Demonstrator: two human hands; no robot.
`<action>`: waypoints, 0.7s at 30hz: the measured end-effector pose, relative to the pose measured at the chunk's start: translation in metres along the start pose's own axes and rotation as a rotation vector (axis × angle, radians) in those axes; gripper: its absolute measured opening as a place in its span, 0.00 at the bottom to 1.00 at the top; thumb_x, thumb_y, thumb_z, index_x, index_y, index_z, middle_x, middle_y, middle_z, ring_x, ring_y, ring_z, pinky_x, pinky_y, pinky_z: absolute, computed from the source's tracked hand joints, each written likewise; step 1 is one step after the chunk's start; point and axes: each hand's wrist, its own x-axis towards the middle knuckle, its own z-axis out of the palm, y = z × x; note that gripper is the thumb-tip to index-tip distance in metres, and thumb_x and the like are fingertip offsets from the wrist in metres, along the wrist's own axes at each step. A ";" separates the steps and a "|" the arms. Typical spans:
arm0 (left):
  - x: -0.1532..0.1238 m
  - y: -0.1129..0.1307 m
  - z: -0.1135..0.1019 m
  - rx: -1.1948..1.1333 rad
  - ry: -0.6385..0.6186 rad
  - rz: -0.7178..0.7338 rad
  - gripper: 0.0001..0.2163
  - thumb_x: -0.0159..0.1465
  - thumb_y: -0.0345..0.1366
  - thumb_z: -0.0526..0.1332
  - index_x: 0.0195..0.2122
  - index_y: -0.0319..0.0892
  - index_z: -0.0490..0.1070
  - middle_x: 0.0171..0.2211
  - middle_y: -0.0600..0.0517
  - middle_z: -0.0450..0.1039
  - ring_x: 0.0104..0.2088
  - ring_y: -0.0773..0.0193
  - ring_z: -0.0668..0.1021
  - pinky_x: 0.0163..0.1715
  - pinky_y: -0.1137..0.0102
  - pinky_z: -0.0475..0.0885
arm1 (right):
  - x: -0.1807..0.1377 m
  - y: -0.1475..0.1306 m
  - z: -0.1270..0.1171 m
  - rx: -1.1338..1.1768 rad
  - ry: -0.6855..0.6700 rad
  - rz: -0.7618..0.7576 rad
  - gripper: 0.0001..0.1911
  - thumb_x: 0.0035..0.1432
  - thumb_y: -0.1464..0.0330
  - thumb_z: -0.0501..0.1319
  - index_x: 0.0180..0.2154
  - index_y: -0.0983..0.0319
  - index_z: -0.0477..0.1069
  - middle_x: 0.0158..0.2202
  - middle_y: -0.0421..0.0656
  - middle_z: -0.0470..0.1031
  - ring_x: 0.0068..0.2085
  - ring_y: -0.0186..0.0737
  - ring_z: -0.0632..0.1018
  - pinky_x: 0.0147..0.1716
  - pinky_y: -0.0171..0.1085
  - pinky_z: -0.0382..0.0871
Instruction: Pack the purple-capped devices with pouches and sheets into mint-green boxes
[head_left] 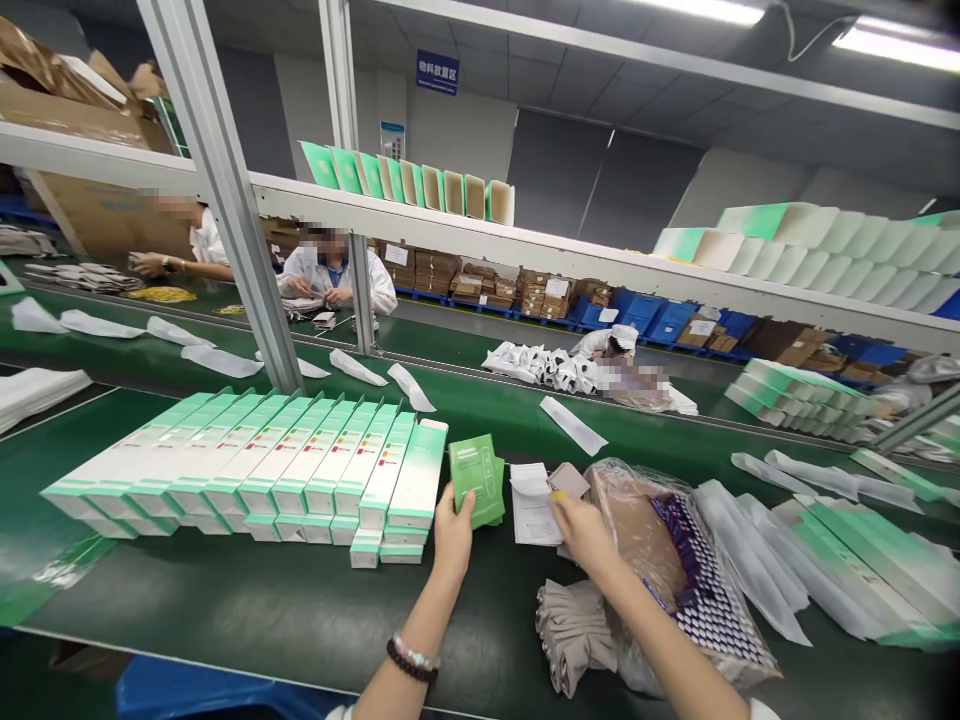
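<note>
My left hand (454,530) is closed around green printed packets (478,478), at least two overlapping, held upright just right of the row of boxes. My right hand (589,535) has its fingertips pinched at the right edge of a white printed leaflet (532,515). A small grey square piece (571,480) lies directly behind those fingertips. Left of my left hand stands a row of white-and-green cartons (300,460), with flaps raised at their far ends. A bundle of folded beige fabric (574,630) rests below my right forearm.
At right, a plastic-lined box (637,520) holds many small tubes with white ends. White sleeves (757,560) and flat green cartons (862,570) lie beyond it. White strips (574,425) lie on the green belt behind. A metal post (232,200) rises at left. Co-workers (337,275) sit across.
</note>
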 end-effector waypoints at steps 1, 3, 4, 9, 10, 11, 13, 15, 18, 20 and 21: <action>-0.011 0.005 0.000 -0.059 -0.008 -0.051 0.20 0.68 0.42 0.55 0.59 0.44 0.65 0.51 0.40 0.74 0.49 0.48 0.78 0.50 0.54 0.73 | -0.007 0.000 -0.009 0.001 0.094 0.044 0.18 0.70 0.69 0.47 0.45 0.66 0.74 0.41 0.54 0.81 0.42 0.49 0.82 0.42 0.44 0.75; -0.035 0.014 0.002 -0.237 -0.049 -0.210 0.23 0.67 0.38 0.56 0.63 0.47 0.60 0.52 0.41 0.75 0.47 0.49 0.80 0.46 0.55 0.75 | -0.024 -0.010 -0.020 0.031 0.281 0.046 0.19 0.71 0.68 0.45 0.53 0.67 0.69 0.49 0.57 0.78 0.49 0.51 0.79 0.47 0.47 0.74; -0.046 0.019 0.003 -0.390 -0.078 -0.332 0.25 0.65 0.35 0.58 0.64 0.49 0.59 0.53 0.43 0.75 0.47 0.50 0.80 0.46 0.55 0.75 | -0.035 -0.019 -0.021 0.066 0.361 -0.024 0.18 0.70 0.70 0.46 0.55 0.67 0.67 0.51 0.56 0.77 0.51 0.50 0.79 0.49 0.47 0.74; -0.078 0.038 0.017 -0.914 -0.181 -0.706 0.20 0.66 0.39 0.60 0.58 0.39 0.66 0.50 0.41 0.77 0.49 0.51 0.80 0.50 0.59 0.74 | -0.083 -0.074 0.001 0.138 0.436 -0.480 0.20 0.63 0.80 0.51 0.55 0.66 0.69 0.51 0.55 0.78 0.55 0.48 0.77 0.52 0.45 0.75; -0.081 0.039 0.019 -0.910 -0.158 -0.721 0.19 0.65 0.37 0.61 0.57 0.38 0.68 0.49 0.41 0.78 0.48 0.51 0.80 0.51 0.60 0.73 | -0.090 -0.079 0.004 0.119 0.388 -0.493 0.21 0.63 0.81 0.51 0.55 0.68 0.69 0.52 0.56 0.77 0.56 0.50 0.76 0.52 0.47 0.75; -0.084 0.038 0.021 -0.879 -0.129 -0.731 0.19 0.63 0.33 0.63 0.55 0.37 0.69 0.48 0.41 0.79 0.47 0.52 0.81 0.50 0.61 0.73 | -0.095 -0.082 0.005 0.108 0.319 -0.495 0.21 0.62 0.81 0.52 0.56 0.70 0.68 0.54 0.58 0.75 0.57 0.52 0.74 0.52 0.49 0.75; -0.089 0.034 0.023 -0.783 -0.102 -0.748 0.18 0.59 0.27 0.65 0.51 0.35 0.71 0.44 0.40 0.81 0.43 0.52 0.82 0.49 0.61 0.74 | -0.103 -0.078 -0.002 0.121 0.123 -0.490 0.23 0.62 0.75 0.56 0.59 0.70 0.65 0.58 0.57 0.71 0.59 0.54 0.73 0.53 0.51 0.75; -0.096 0.029 0.022 -0.706 -0.143 -0.763 0.17 0.56 0.26 0.67 0.48 0.34 0.73 0.42 0.39 0.81 0.40 0.51 0.83 0.46 0.61 0.74 | -0.105 -0.069 -0.016 0.152 -0.051 -0.441 0.28 0.62 0.67 0.61 0.62 0.65 0.62 0.62 0.53 0.67 0.60 0.53 0.71 0.56 0.50 0.72; -0.110 0.027 0.017 -0.630 -0.272 -0.775 0.20 0.54 0.29 0.70 0.48 0.36 0.72 0.42 0.40 0.81 0.40 0.49 0.83 0.42 0.61 0.75 | -0.095 -0.054 -0.035 0.170 -0.065 -0.306 0.30 0.63 0.66 0.60 0.65 0.61 0.58 0.65 0.50 0.62 0.65 0.51 0.65 0.62 0.53 0.63; -0.119 0.029 0.012 -0.567 -0.379 -0.780 0.24 0.53 0.32 0.72 0.51 0.38 0.71 0.44 0.41 0.81 0.41 0.48 0.82 0.41 0.62 0.74 | -0.084 -0.049 -0.039 0.164 -0.035 -0.230 0.30 0.63 0.70 0.58 0.65 0.62 0.58 0.65 0.51 0.63 0.65 0.53 0.64 0.63 0.56 0.61; -0.122 0.031 0.009 -0.535 -0.427 -0.771 0.26 0.53 0.33 0.73 0.53 0.39 0.70 0.44 0.41 0.80 0.42 0.48 0.82 0.42 0.62 0.74 | -0.080 -0.048 -0.039 0.166 -0.056 -0.206 0.29 0.62 0.72 0.57 0.64 0.62 0.60 0.63 0.52 0.65 0.64 0.54 0.66 0.62 0.56 0.62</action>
